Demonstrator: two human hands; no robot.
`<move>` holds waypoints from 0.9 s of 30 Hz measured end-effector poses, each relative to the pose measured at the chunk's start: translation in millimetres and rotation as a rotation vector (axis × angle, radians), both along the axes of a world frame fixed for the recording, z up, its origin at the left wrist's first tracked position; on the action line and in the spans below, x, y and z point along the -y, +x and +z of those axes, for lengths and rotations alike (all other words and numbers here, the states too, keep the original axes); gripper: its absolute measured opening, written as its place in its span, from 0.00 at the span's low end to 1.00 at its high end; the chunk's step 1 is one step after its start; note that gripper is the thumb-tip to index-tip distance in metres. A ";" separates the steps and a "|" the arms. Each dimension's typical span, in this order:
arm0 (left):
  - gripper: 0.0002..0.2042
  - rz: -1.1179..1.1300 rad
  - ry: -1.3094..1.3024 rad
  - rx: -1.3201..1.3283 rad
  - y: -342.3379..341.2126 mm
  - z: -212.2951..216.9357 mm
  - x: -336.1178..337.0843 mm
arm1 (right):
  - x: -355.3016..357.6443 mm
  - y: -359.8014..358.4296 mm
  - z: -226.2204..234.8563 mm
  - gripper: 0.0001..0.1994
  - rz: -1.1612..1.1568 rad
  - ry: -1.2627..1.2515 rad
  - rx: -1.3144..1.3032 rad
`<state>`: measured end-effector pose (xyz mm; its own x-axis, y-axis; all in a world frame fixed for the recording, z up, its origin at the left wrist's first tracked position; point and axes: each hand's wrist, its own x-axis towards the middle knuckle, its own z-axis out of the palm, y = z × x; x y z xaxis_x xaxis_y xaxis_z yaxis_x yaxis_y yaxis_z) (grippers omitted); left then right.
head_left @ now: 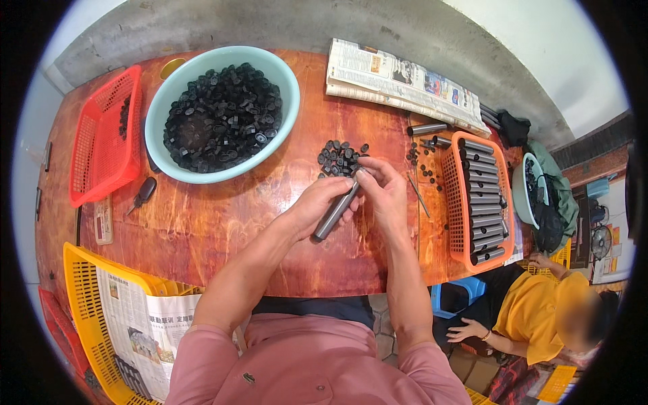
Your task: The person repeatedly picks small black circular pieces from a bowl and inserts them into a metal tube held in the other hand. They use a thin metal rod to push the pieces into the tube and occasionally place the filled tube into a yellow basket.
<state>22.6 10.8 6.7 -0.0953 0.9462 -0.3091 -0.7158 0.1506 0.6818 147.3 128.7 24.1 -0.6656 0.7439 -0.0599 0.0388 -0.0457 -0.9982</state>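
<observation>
My left hand (pixel 316 201) grips a dark grey cylindrical tube (pixel 333 217) above the reddish-brown wooden bench (pixel 196 233); my right hand (pixel 386 194) pinches its far end, hiding whether anything is fitted there. Similar tubes (pixel 484 190) line an orange plastic basket (pixel 455 209), perhaps finished, I can't tell. Small black plastic pieces (pixel 332 156) lie loose, apparently unused.
</observation>
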 end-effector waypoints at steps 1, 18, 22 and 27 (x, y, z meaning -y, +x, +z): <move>0.17 0.002 0.010 0.002 0.1 -0.8 0.1 | -0.1 -0.7 0.0 0.17 0.003 0.002 0.008; 0.15 -0.025 0.104 -0.299 7.1 -0.6 -5.3 | -7.9 10.0 -10.5 0.22 -0.003 -0.153 -0.394; 0.16 -0.037 0.160 -0.360 8.4 -5.2 -4.8 | -8.1 12.8 -11.3 0.23 -0.008 -0.160 -0.408; 0.15 -0.049 0.138 -0.391 9.9 -0.3 -3.6 | -9.1 15.5 -12.7 0.22 0.001 -0.123 -0.435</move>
